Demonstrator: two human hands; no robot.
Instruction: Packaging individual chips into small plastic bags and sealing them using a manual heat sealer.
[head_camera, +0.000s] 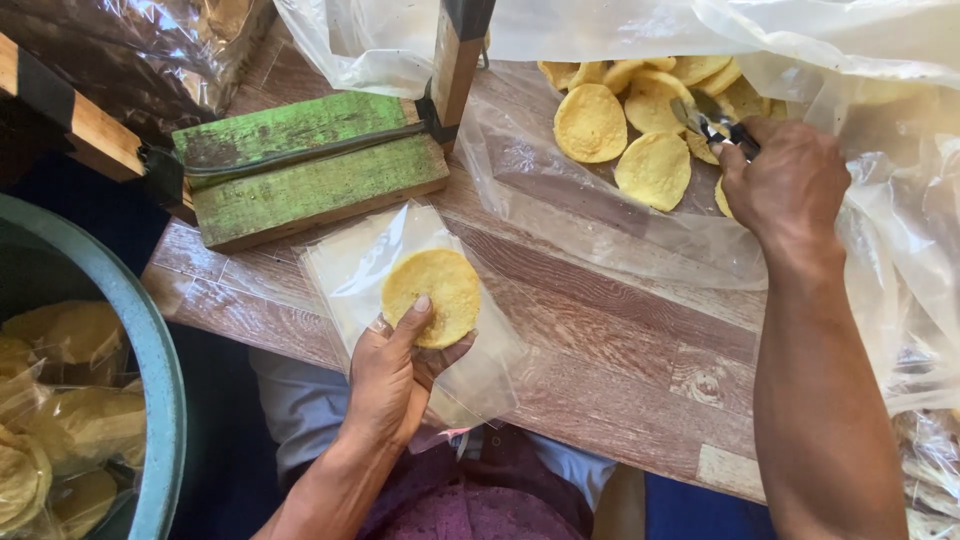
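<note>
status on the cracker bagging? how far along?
Done: filled bags of yellow crackers sit in the green tub at left. In hand: the left hand holds a small clear bag with one round cracker on it, while the right hand grips tongs in the loose pile. Left: many loose crackers lie in the big plastic bag.

free: bare wooden table (620, 350) middle | blocked: green block (310, 170), chip bag (640, 215)
</note>
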